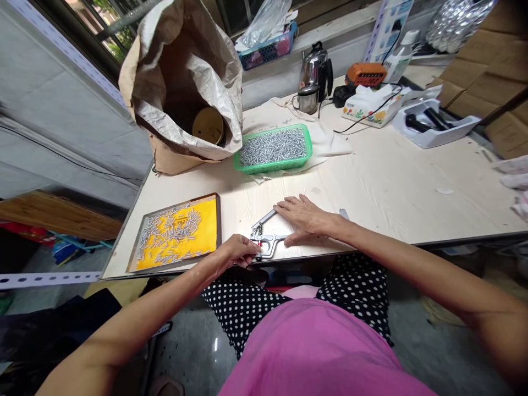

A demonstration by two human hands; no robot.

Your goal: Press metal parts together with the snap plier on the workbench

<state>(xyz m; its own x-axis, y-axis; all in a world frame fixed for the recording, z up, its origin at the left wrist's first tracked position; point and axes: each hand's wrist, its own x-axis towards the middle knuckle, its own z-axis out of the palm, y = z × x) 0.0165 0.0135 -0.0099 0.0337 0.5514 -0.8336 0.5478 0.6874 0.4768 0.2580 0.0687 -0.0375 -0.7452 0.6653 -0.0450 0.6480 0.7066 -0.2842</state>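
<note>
A grey metal hand-lever tool (270, 242) with a spring and a bit of red lies at the table's front edge. My left hand (241, 250) is at its left end, thumb and fingers pinched together close to the red part; whatever sits between the fingertips is too small to make out. Palm down, my right hand (303, 217) rests at the end of the raised lever, fingers stretched out, thumb beside the lower frame. To the left, a shallow tray (218, 225) with a yellow lining carries many small silver metal pins (173, 228).
A green basket (272, 166) full of similar silver pieces stands behind the tool. Left of it is a large open paper sack (177, 154). Toward the back are a kettle (317, 69), metal mug (308, 100), tissue box (367, 110) and white tray (429, 137).
</note>
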